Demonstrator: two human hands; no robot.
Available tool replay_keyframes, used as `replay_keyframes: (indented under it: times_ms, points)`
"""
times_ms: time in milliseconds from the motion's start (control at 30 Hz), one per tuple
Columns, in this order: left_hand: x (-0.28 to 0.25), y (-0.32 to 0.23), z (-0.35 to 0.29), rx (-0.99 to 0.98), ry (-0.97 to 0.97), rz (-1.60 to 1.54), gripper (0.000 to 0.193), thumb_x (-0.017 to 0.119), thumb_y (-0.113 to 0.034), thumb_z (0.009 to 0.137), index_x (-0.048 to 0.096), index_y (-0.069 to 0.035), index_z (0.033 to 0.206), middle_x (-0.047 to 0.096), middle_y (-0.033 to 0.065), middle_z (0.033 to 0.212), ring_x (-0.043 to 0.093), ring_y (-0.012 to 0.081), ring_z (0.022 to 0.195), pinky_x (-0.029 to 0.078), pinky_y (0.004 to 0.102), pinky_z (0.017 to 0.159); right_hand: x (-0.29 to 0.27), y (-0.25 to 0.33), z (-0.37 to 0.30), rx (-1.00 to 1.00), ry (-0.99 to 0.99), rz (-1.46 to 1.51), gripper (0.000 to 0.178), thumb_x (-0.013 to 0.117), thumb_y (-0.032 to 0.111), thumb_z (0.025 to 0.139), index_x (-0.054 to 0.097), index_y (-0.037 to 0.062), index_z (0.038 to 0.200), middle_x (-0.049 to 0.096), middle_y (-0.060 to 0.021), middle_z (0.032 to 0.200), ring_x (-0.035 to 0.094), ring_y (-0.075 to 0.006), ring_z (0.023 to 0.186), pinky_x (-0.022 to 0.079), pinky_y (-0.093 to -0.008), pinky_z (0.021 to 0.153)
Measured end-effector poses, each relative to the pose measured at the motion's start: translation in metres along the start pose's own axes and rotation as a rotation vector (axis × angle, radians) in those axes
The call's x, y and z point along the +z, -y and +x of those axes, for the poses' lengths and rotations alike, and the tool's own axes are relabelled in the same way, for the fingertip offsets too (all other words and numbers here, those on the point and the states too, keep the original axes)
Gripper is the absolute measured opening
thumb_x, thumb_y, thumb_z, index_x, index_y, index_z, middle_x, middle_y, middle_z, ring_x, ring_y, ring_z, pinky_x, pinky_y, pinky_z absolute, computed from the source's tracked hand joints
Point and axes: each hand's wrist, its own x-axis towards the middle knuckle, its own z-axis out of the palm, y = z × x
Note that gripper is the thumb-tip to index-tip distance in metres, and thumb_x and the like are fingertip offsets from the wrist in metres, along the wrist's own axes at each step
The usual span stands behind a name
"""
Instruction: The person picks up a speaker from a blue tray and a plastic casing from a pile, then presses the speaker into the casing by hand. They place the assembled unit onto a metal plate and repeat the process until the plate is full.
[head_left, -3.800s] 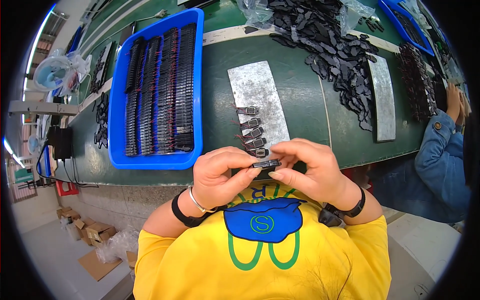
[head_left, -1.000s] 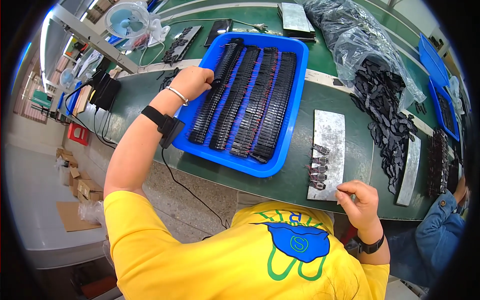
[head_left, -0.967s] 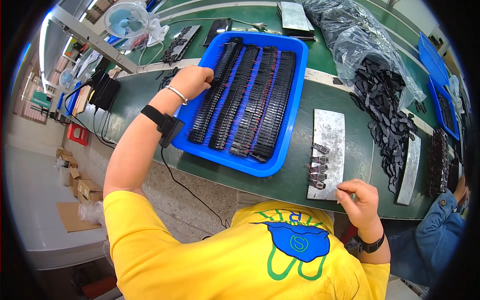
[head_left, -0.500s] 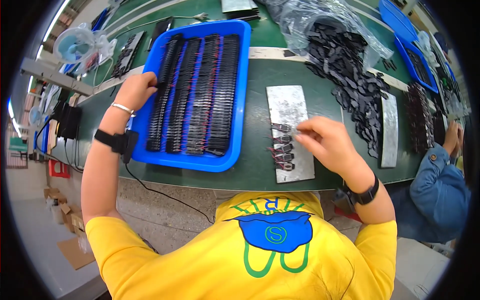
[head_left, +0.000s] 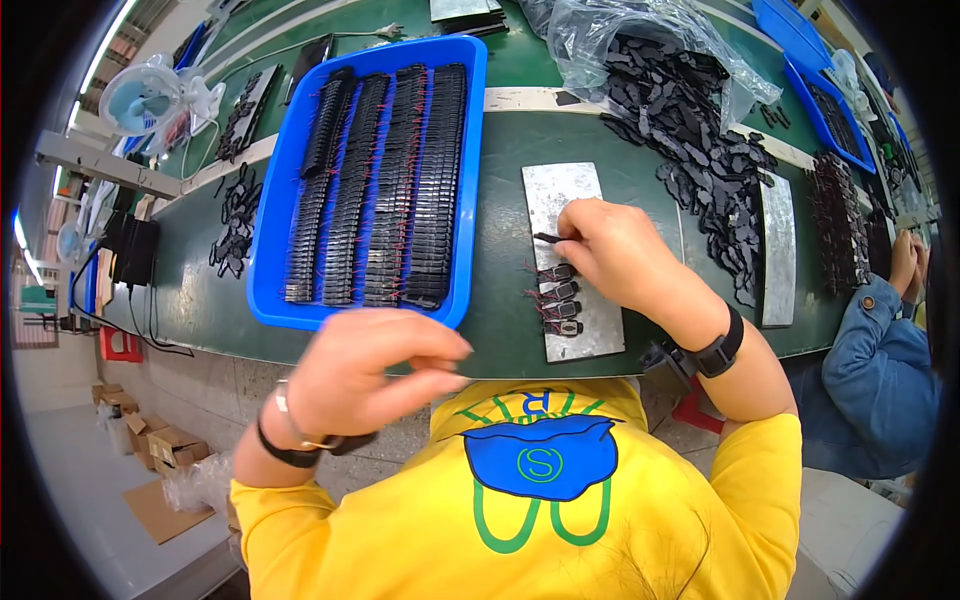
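My right hand [head_left: 612, 250] is closed in a pinch on a small black part [head_left: 548, 238], held above the left edge of a silver metal plate [head_left: 565, 185]. Below it on the plate lie several small black modules [head_left: 560, 300] with thin red wires, set in a column. My left hand [head_left: 375, 360] hovers by the near edge of the blue tray [head_left: 472, 200], thumb and fingers apart, with nothing in them; it is slightly blurred. Long rows of black parts [head_left: 405, 190] with red wires fill much of the tray.
Black flat pieces [head_left: 700, 160] spill from a clear plastic bag [head_left: 590, 50] at the back right. A second metal plate [head_left: 778, 250] stands beside them. Loose black pieces [head_left: 236, 220] lie left of the tray. A co-worker's hand [head_left: 905, 265] is at the far right.
My left hand has moved from the tray's left side to its near edge, and its fingers have parted. My right hand has risen a little up the plate and now shows a black part in its pinch.
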Motion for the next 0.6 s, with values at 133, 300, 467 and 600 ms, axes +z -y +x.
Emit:
replay_keyframes:
  times_ms: [133, 300, 467, 600]
  points:
    - [0.05, 0.002, 0.017, -0.258, -0.208, -0.555, 0.018, 0.066, 0.0, 0.082, 0.061, 0.002, 0.099, 0.068, 0.0123, 0.095, 0.067, 0.0164, 0.078, 0.055, 0.0281, 0.07, -0.023, 0.015, -0.018, 0.102, 0.028, 0.423, 0.016, 0.07, 0.007, 0.079, 0.06, 0.0008, 0.089, 0.064, -0.0078, 0.08, 0.063, -0.0146, 0.07, 0.05, -0.0274, 0.063]
    - [0.068, 0.008, 0.042, -0.359, -0.235, -0.886, 0.021, 0.064, -0.003, 0.085, 0.058, 0.003, 0.105, 0.067, 0.0104, 0.092, 0.066, 0.0132, 0.076, 0.055, 0.0258, 0.067, -0.026, 0.023, -0.055, 0.133, 0.125, 0.997, 0.015, 0.069, 0.003, 0.081, 0.059, -0.0029, 0.091, 0.063, -0.0036, 0.082, 0.058, -0.0058, 0.07, 0.048, -0.0217, 0.061]
    - [0.081, 0.016, 0.051, -0.395, -0.143, -0.917, 0.014, 0.063, -0.004, 0.086, 0.061, 0.003, 0.099, 0.067, 0.0098, 0.084, 0.065, 0.012, 0.069, 0.054, 0.0233, 0.061, -0.02, 0.025, -0.07, 0.121, 0.078, 0.993, 0.018, 0.071, 0.003, 0.079, 0.06, -0.0028, 0.091, 0.063, -0.004, 0.082, 0.06, -0.008, 0.069, 0.049, -0.0234, 0.06]
    - [0.089, 0.021, 0.056, -0.423, -0.186, -0.915, 0.011, 0.063, -0.004, 0.087, 0.062, 0.002, 0.095, 0.067, 0.0094, 0.08, 0.064, 0.0115, 0.065, 0.054, 0.0228, 0.058, -0.016, 0.032, -0.075, -0.09, -0.188, 0.545, 0.024, 0.074, 0.003, 0.072, 0.061, -0.0013, 0.092, 0.064, -0.0085, 0.08, 0.064, -0.0157, 0.067, 0.051, -0.0272, 0.059]
